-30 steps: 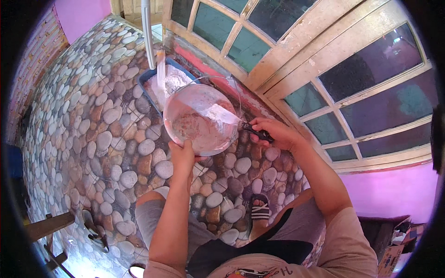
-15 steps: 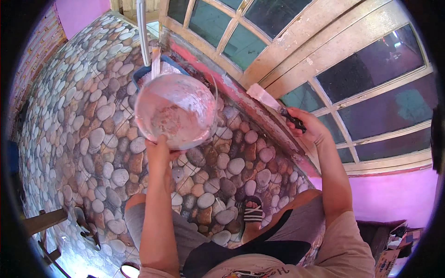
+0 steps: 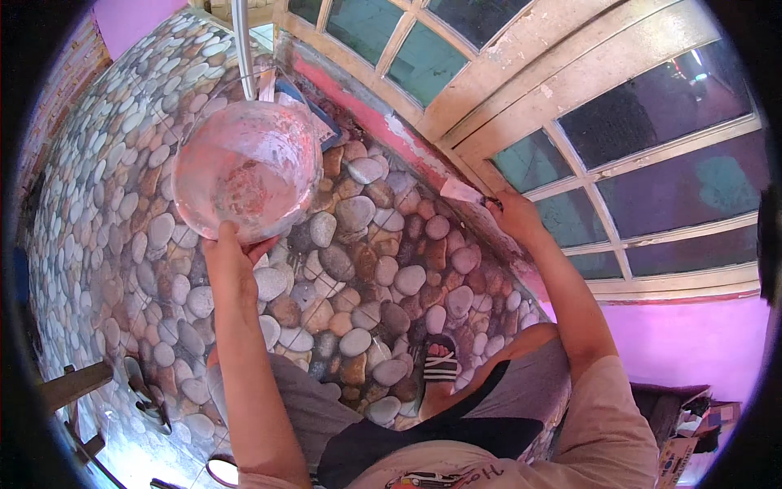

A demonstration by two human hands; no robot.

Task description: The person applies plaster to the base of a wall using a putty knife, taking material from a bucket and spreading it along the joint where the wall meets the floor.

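Pinched at its near rim by my left hand [image 3: 232, 253], a clear plastic bucket [image 3: 244, 175] tilts toward me, its inside smeared with pink paint. My right hand [image 3: 513, 216] is closed round the dark handle of a paintbrush [image 3: 462, 192] with a pale pink, paint-coated head. The brush head lies against or very near the pink-and-grey ledge [image 3: 407, 143] below the wooden glazed door; contact is hard to make out. My fingers hide most of the handle.
Behind the bucket stand a blue paint tray [image 3: 314, 114], another brush [image 3: 266, 84] and a pale pole [image 3: 241, 45]. The glazed wooden door [image 3: 489, 81] rises at right. Pebble-patterned floor [image 3: 354, 212] spreads around my sandalled foot [image 3: 440, 363]. Boxes [image 3: 692, 432] sit lower right.
My left hand has carried the bucket leftward, showing more of the blue tray. My right hand has moved left and slightly up, bringing the brush head down to the ledge.
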